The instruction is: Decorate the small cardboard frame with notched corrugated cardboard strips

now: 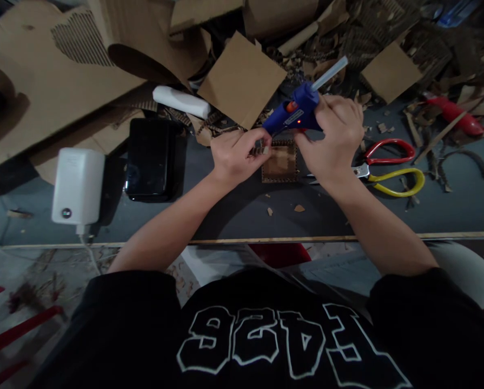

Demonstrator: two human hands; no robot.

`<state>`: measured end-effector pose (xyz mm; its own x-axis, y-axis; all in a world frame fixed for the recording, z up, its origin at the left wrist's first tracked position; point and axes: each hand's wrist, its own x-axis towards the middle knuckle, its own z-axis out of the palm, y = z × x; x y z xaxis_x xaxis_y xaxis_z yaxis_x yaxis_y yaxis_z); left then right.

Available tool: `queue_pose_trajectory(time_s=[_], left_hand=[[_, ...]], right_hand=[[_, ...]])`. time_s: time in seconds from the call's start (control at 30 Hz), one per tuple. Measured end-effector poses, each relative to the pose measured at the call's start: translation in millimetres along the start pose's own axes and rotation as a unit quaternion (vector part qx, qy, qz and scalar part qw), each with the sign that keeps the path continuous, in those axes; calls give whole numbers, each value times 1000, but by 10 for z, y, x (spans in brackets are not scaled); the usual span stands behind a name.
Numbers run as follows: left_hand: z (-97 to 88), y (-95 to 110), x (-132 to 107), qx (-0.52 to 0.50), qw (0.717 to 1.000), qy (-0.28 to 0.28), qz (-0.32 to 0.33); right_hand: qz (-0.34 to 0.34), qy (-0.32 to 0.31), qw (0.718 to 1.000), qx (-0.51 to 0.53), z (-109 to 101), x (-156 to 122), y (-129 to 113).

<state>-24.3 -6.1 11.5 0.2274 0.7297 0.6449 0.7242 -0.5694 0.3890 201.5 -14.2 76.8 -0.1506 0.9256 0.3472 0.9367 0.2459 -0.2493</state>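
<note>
While cardboard offcuts crowd the far side, the dark grey worktable point(233, 216) shows bare near its front edge. The right hand point(337, 138) is clamped on a blue plastic glue gun point(292, 113), nozzle down-left. The left hand point(236, 154) pinches a small corrugated strip point(261, 150) over a square cardboard piece point(280, 162). Red-and-yellow-handled scissors point(388, 167) lie just right.

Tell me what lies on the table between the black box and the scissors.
In the head view, between the black box and the scissors sit both hands and a small brown cardboard square, with the blue glue gun held above it.
</note>
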Motion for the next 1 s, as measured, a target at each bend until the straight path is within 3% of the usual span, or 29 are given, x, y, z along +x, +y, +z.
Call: queue_pose_trajectory(time_s=[0.17, 0.4, 0.57, 0.7, 0.83, 1.0], left_hand=[[8, -17, -3, -10, 1000, 8, 27], [-8, -37, 5, -36, 999, -8, 5], [82, -153, 21, -57, 997, 1, -43], [156, -271, 66, -83, 993, 8, -87], [72, -266, 143, -124, 987, -58, -85], [-122, -228, 234, -113, 976, -183, -20]], right_hand=[[6, 28, 1000, 1, 6, 29, 88], [45, 76, 996, 15, 68, 193, 342], [75, 69, 995, -22, 194, 335, 674], [58, 141, 988, 30, 345, 382, 872], [67, 153, 985, 31, 411, 386, 897], [53, 153, 986, 30, 428, 381, 907]])
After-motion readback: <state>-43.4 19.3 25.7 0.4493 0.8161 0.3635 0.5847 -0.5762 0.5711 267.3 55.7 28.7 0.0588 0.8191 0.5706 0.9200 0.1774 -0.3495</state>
